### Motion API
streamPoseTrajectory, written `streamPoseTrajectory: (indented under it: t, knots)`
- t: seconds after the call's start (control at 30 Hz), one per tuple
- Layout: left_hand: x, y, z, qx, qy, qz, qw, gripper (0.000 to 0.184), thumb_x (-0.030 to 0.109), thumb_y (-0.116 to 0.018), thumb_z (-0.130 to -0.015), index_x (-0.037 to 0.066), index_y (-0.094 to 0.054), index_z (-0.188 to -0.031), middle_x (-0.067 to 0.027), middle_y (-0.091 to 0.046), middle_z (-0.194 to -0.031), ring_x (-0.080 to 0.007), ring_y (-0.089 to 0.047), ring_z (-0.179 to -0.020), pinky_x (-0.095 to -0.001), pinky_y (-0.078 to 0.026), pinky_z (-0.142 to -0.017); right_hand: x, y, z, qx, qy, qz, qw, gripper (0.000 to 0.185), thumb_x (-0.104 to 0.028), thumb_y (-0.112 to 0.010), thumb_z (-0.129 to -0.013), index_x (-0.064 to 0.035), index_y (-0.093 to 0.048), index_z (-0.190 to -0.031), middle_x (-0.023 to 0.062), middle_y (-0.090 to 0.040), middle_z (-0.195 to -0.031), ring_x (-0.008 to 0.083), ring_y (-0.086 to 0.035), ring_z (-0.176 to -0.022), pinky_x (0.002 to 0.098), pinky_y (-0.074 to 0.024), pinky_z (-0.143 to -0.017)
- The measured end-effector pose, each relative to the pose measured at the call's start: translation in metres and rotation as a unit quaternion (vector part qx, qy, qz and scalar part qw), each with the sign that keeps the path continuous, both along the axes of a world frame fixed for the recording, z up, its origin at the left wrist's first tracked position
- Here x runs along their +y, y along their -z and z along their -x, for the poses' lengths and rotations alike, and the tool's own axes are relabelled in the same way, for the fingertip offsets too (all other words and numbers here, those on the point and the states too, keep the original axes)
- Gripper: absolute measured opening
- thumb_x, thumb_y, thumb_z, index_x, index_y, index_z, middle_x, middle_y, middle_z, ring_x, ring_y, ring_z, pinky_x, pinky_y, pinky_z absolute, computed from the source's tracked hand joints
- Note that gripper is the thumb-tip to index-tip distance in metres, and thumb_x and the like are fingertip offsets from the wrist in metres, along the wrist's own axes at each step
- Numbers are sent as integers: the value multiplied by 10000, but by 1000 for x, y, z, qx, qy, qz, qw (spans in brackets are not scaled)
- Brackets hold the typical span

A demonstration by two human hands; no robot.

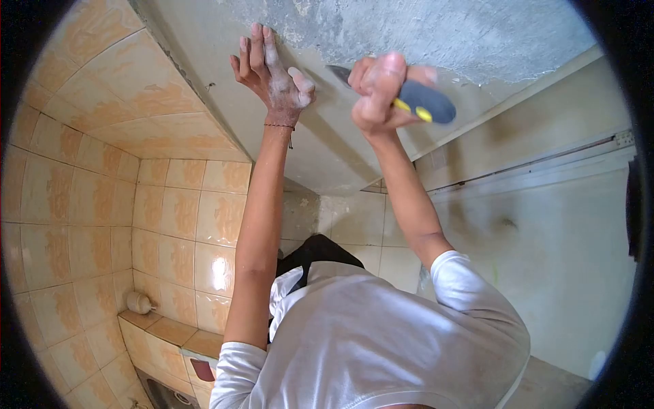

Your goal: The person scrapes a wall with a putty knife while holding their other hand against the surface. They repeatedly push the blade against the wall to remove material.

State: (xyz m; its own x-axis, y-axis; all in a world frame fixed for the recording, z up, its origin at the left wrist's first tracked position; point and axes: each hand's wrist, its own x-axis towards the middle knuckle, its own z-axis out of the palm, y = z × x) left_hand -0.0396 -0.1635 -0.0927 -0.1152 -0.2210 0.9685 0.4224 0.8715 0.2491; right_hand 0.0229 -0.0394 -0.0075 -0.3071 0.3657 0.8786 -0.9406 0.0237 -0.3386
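Note:
My left hand, dusty with white powder, rests with its fingers spread against the painted wall. Wrapped around the dark grey and yellow handle of a scraper is my right hand, slightly blurred. The scraper's dark blade points left, towards my left hand, close to the wall surface; whether it touches cannot be made out. Just above both hands lies a rough, bluish-grey patch where the smooth paint is gone, with a ragged lower edge.
Orange and cream tiles cover the walls on the left. A small white round fixture sits above a tiled ledge. A long rail runs along the pale surface at right. Pale floor tiles show below the wall.

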Motion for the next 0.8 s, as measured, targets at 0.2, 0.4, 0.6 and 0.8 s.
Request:
streamPoseTrajectory:
  t: [0.2, 0.4, 0.6, 0.8]
  knots:
    - [0, 0, -1, -5, 7, -6, 1000, 751, 416, -362, -827, 7, -441, -1451, -102, -396, -1527, -304, -267, -1416, -527, -120, -1177, -5, -7, -5, 38, -144, 19, 989, 279, -104, -527, -970, -121, -309, -796, 19, -371, -494, 93, -307, -376, 299, -318, -346]
    - [-1, 2, 0, -9, -4, 0, 1000, 752, 437, -352, -836, 8, -452, -1445, -101, -399, -1526, -300, -270, -1418, -520, -120, -1180, 14, -10, -18, 119, -161, -117, 973, 306, -62, -492, -949, -103, -276, -736, -1, -269, -468, 103, -255, -358, 313, -285, -319]
    - [-1, 3, 1, -10, -11, -2, 1000, 746, 424, -357, -835, 10, -447, -1448, -99, -393, -1532, -297, -266, -1425, -513, -118, -1183, 0, 7, -1, 82, -60, -38, 994, 287, 24, -534, -850, -119, -318, -726, 0, -358, -490, 115, -313, -387, 290, -342, -361]
    - [-1, 0, -1, -6, -2, -4, 1000, 745, 406, -377, -822, 12, -444, -1450, -96, -394, -1532, -293, -266, -1430, -510, -113, -1188, 22, -14, -8, -87, 10, -229, 969, 466, -215, -484, -953, -115, -283, -545, 19, -372, -483, 139, -385, -405, 275, -357, -409]
